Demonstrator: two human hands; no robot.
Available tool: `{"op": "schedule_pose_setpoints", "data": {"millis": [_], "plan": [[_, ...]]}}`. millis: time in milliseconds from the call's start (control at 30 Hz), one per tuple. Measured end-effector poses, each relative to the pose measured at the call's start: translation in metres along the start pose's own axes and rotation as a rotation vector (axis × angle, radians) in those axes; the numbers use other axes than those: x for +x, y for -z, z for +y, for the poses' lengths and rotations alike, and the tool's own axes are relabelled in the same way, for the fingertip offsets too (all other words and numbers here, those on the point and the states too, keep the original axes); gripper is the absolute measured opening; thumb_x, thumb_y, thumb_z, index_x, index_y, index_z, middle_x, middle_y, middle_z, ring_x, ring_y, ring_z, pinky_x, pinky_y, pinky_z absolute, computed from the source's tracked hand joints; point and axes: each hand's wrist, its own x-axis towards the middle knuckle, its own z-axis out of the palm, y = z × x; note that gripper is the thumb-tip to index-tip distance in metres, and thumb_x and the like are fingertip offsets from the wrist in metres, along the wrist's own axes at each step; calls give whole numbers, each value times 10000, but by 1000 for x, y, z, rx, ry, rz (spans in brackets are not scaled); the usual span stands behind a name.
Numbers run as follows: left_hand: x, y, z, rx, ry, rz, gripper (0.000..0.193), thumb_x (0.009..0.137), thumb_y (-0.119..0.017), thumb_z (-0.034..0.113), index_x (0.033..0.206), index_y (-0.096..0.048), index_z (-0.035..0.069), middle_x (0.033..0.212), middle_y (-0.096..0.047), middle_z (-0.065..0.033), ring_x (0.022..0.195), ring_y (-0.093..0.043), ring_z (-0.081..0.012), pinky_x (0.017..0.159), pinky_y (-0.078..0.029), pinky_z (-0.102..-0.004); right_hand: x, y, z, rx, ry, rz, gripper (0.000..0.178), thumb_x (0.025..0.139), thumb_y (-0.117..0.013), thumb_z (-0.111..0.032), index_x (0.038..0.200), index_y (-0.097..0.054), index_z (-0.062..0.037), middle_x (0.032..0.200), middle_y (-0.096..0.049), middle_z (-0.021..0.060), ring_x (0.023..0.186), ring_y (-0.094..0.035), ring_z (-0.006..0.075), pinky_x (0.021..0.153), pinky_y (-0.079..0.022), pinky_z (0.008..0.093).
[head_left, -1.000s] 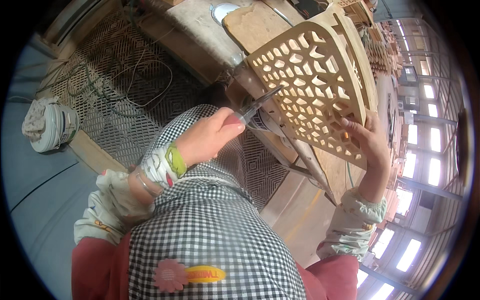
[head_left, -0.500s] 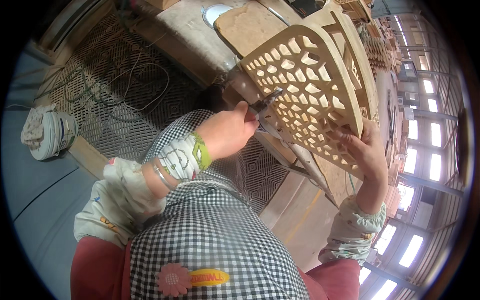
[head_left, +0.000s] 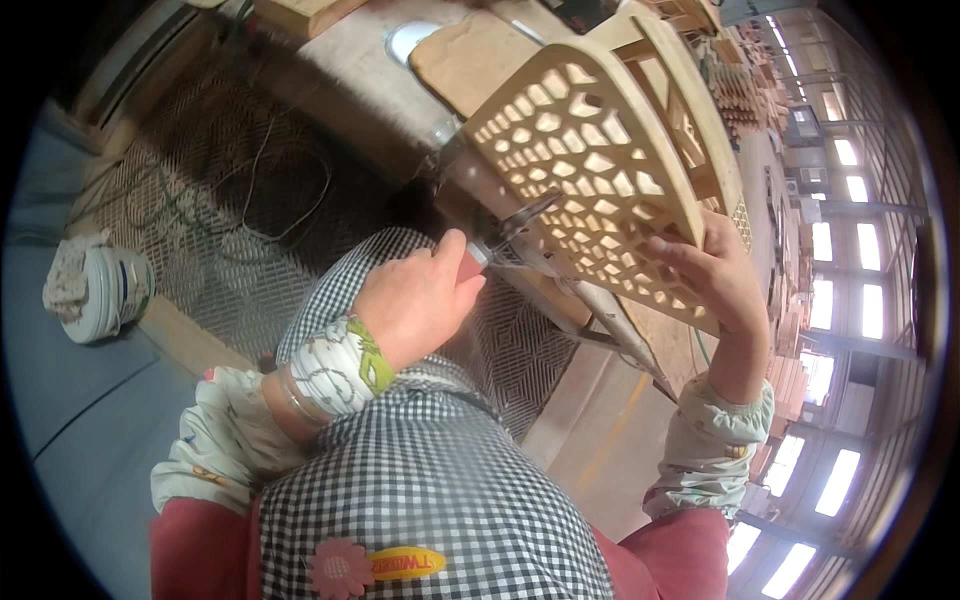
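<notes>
A pale wooden piece (head_left: pixel 590 155) with a panel full of irregular holes and thick side rails is tilted up over the bench. My right hand (head_left: pixel 715 270) grips its right lower edge, thumb on the perforated face, fingers behind. In my closed left hand (head_left: pixel 415 300) is a red-handled hand tool (head_left: pixel 515 222) with a dark metal head; blur and my fingers hide its exact kind. The tool's tip lies against or just in front of the panel's lower left part; I cannot tell whether it touches.
The workbench (head_left: pixel 370 70) runs behind the piece, with a brown board (head_left: pixel 470 60) and a white round item (head_left: pixel 408 42) on it. A white bucket (head_left: pixel 105 290) with a cloth stands at left. Cables (head_left: pixel 285 230) lie on dark grid matting. Stacked wooden parts (head_left: pixel 735 95) stand farther right.
My left hand has drawn back down and left with the tool, its red handle now showing. The wooden piece and my right hand have shifted slightly left in view.
</notes>
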Motion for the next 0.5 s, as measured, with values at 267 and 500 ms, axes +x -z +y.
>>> {"op": "schedule_pose_setpoints", "data": {"millis": [267,500], "plan": [[15,-17,25,431,-61,113,611,937,-711,333,1456,-501,86,847,-678,-188,703,-706,-406,611,-589,-485,1,12,-17,-234,20,-16,447,889,-780,-325,1209,-717,-20,1013,-758,175,929,-717,285,854,-541,395],[33,-28,50,664,27,39,582,965,-663,353,1445,-476,81,837,-708,-224,737,-724,-428,642,-591,-538,-12,5,-2,-277,211,-17,588,858,-752,-353,1417,-659,-199,1213,-744,186,1133,-695,354,985,-533,463]]}}
